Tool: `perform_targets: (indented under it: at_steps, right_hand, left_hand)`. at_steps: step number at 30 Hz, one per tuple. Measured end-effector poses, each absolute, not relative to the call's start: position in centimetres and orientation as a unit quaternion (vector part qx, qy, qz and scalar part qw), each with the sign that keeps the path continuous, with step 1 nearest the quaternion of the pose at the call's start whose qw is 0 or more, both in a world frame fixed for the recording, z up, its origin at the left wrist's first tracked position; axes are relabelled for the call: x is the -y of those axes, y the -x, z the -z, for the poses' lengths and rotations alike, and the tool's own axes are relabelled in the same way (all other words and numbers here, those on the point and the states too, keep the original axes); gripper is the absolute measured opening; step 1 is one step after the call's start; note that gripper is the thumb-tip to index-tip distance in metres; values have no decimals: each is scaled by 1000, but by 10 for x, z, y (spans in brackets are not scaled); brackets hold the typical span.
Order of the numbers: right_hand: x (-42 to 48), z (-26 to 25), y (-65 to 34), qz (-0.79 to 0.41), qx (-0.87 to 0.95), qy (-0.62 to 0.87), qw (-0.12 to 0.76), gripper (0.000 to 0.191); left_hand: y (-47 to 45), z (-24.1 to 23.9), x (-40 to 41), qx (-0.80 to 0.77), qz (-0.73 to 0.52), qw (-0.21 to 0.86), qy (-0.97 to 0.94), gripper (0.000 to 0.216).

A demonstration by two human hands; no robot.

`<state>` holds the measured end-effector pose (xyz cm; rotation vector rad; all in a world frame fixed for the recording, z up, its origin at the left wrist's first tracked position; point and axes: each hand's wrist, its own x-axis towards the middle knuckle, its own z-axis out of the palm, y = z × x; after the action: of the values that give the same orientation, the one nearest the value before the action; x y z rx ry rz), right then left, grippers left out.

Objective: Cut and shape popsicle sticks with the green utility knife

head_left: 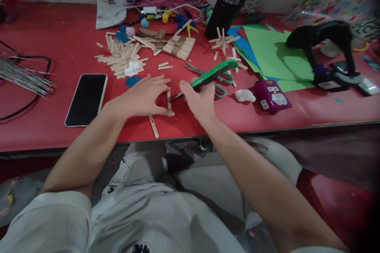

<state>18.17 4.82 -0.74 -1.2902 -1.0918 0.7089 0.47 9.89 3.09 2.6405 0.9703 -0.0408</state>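
My right hand (pixel 199 99) is closed round a green utility knife (pixel 214 73), its blade tip touching a short craft stick (pixel 169 100) on the red table (pixel 44 99). My left hand (pixel 145 97) lies over that stick with fingers spread, pressing it down at both ends. Another craft stick (pixel 153 125) lies just below my left hand, near the table's front edge.
A black phone (pixel 86 99) lies left of my hands. Scissors (pixel 221 83), a purple socket adapter (pixel 271 97), coloured paper (pixel 273 55), a glue gun (pixel 329 51), a black bottle (pixel 233 0), a pile of sticks (pixel 121 57) and wires (pixel 22 75) surround the spot.
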Motion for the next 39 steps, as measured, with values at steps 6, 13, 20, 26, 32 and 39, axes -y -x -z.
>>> perform_targets:
  at_steps: [6, 13, 20, 26, 32, 39]
  right_hand:
    - [-48, 7, -182, -297, 475, 555, 615, 42]
    - [-54, 13, -183, -334, 440, 528, 645, 38]
    - [-54, 9, -186, -387, 466, 510, 610, 31]
    - [-51, 4, -188, -416, 494, 487, 588, 24]
    - [-50, 3, -190, -413, 528, 497, 552, 21]
    - [-51, 1, -192, -389, 572, 479, 541, 20]
  left_hand:
    - [-5, -30, -99, -342, 14, 165, -925, 76]
    - [-3, -30, -99, -338, 23, 164, -926, 85]
    - [6, -35, -101, -346, 69, 201, -914, 86]
    - [6, -34, -101, -347, 64, 217, -910, 83]
    - [6, -35, -100, -352, 61, 223, -907, 84]
    - [6, -35, -100, -348, 63, 220, -909, 87]
